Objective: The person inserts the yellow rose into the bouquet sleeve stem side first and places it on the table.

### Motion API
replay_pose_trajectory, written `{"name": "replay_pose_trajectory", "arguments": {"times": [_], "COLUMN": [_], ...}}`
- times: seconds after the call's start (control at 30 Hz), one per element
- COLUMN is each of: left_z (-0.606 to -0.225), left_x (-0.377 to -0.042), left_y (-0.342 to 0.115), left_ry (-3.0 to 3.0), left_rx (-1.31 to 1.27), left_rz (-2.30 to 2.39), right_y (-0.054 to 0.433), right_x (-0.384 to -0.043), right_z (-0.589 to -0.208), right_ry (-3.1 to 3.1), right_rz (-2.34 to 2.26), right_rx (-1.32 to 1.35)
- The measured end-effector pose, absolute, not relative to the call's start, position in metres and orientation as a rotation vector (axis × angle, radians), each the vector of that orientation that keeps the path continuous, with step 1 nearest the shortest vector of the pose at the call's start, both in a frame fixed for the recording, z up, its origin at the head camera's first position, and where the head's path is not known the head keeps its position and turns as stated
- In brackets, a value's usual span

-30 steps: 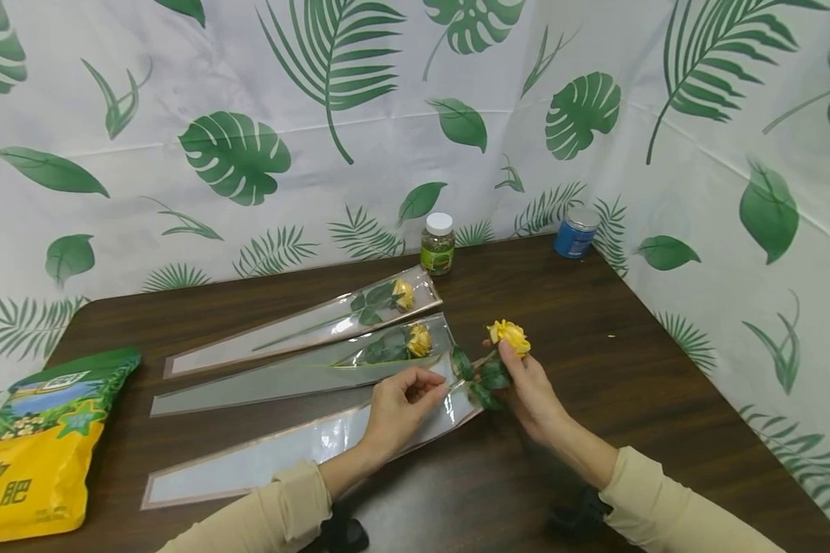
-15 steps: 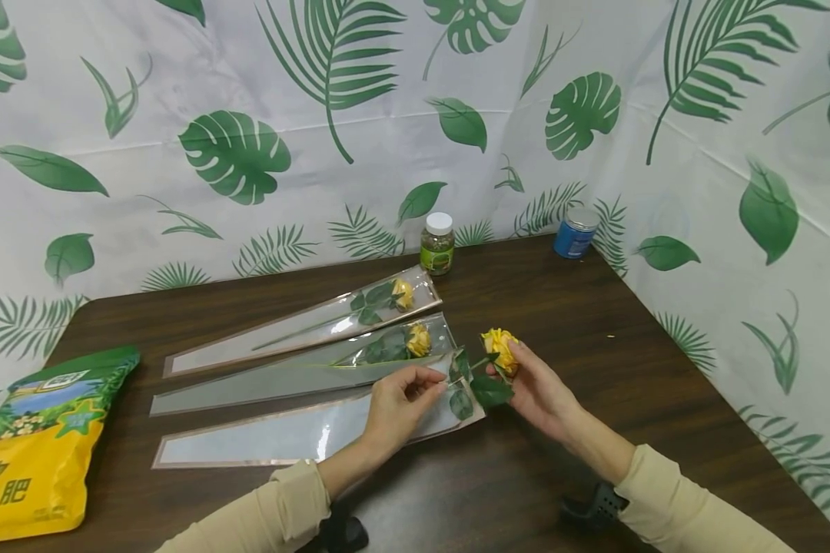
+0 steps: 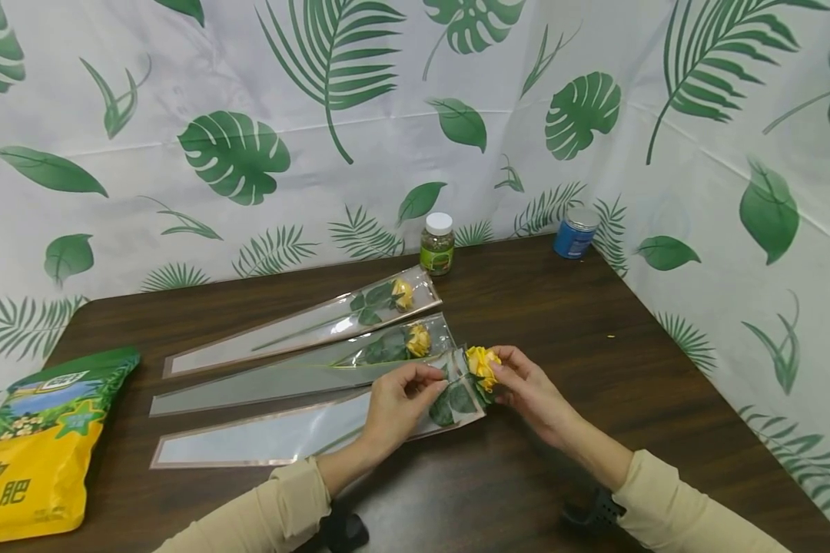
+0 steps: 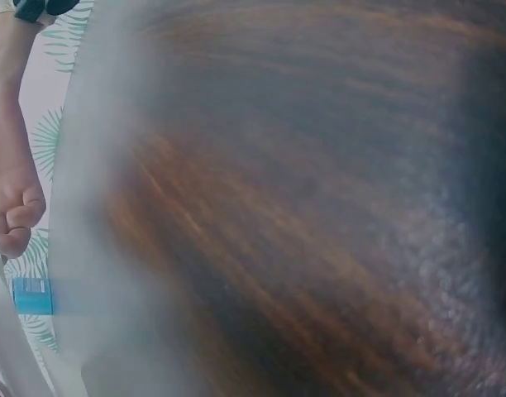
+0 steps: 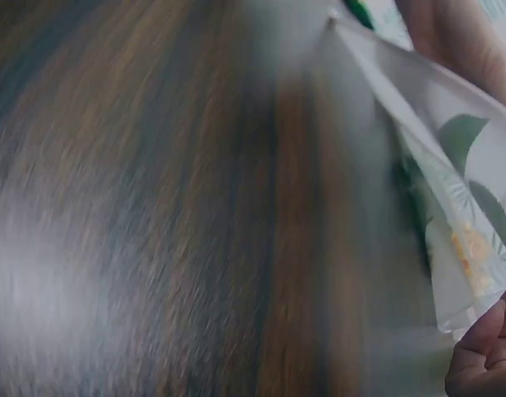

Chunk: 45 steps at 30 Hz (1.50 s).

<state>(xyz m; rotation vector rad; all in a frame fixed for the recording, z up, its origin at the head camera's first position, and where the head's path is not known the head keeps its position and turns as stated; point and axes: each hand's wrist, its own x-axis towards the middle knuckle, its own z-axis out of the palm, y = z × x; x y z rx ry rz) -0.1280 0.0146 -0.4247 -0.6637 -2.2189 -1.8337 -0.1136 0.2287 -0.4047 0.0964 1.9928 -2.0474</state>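
Note:
In the head view a yellow rose point(image 3: 483, 366) lies with its stem and leaves inside a clear, pale-backed flower sleeve point(image 3: 263, 439), its bloom at the sleeve's wide right end. My right hand point(image 3: 531, 390) holds the bloom between thumb and fingers. My left hand point(image 3: 400, 405) pinches the sleeve's upper edge near that mouth. Two more sleeves lie behind, the middle sleeve point(image 3: 235, 395) and the far sleeve point(image 3: 228, 349), each with a yellow rose inside. The right wrist view catches the clear sleeve film point(image 5: 418, 124) and green leaves point(image 5: 463, 139) at its right side.
A yellow and green bag point(image 3: 44, 453) stands at the table's left. Toward the back are a white-capped jar point(image 3: 438, 246) and a blue can point(image 3: 576, 234). Leaf-printed cloth point(image 3: 360, 153) hangs behind the dark wooden table point(image 3: 636, 415).
My right hand has moved left, carrying the rose further into the sleeve; its leaves now show under the film. The sleeve's narrow end has shifted up. My left hand stays nearly in place.

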Motion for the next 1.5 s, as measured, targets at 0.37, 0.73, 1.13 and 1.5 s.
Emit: {"name": "replay_pose_trajectory", "arguments": {"times": [0.37,0.73,1.13,1.5], "left_z": [-0.419,-0.415,-0.39,-0.428], "left_x": [-0.127,-0.126,-0.115,-0.13], "left_y": [0.015,0.02,0.019,0.018], "left_ry": [-2.302,-2.329,-2.375,-2.337], "left_rx": [-0.617,-0.566,-0.549,-0.538], "left_rz": [-1.889,-1.947,-1.867,-1.841], "right_y": [0.224,0.22,0.212,0.211], "right_x": [-0.112,-0.111,-0.116,-0.116], "right_z": [-0.414,-0.424,-0.435,-0.43], "right_ry": [2.349,2.433,2.487,2.421], "right_rz": [-1.81,-1.849,-1.742,-1.682], "right_rx": [-0.051,-0.101,-0.221,-0.052]}}
